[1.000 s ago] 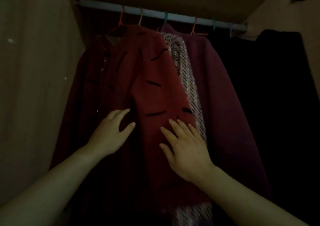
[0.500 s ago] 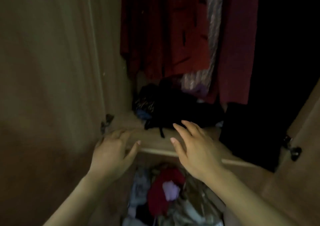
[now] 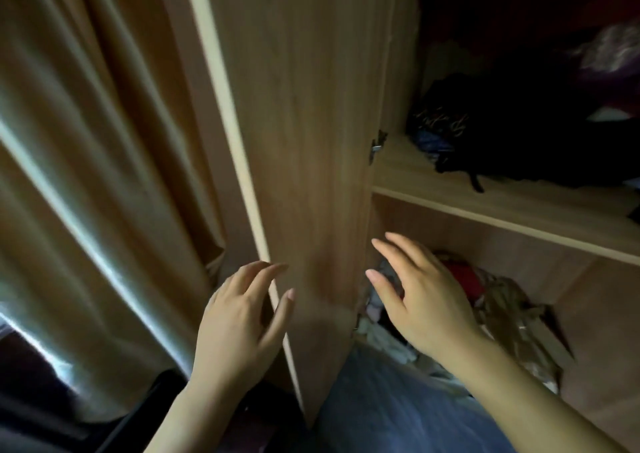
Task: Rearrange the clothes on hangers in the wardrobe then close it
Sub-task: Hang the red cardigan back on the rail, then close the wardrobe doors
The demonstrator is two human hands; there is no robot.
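The tall wood-grain wardrobe door (image 3: 311, 123) with its pale edge strip stands open at 12 o'clock. The left hand (image 3: 239, 321), fingers spread and empty, hovers at that edge; the right hand (image 3: 426, 300), also spread and empty, hovers beside it. At 2 o'clock, a dark crumpled fabric heap (image 3: 519, 130) lies on the flat wooden shelf (image 3: 502, 206). Beige pleated curtains (image 3: 97, 175) hang at 9 o'clock.

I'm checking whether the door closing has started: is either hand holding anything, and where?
Nothing is gripped. The left hand hovers open at the wardrobe door edge; the right hand is open, empty.
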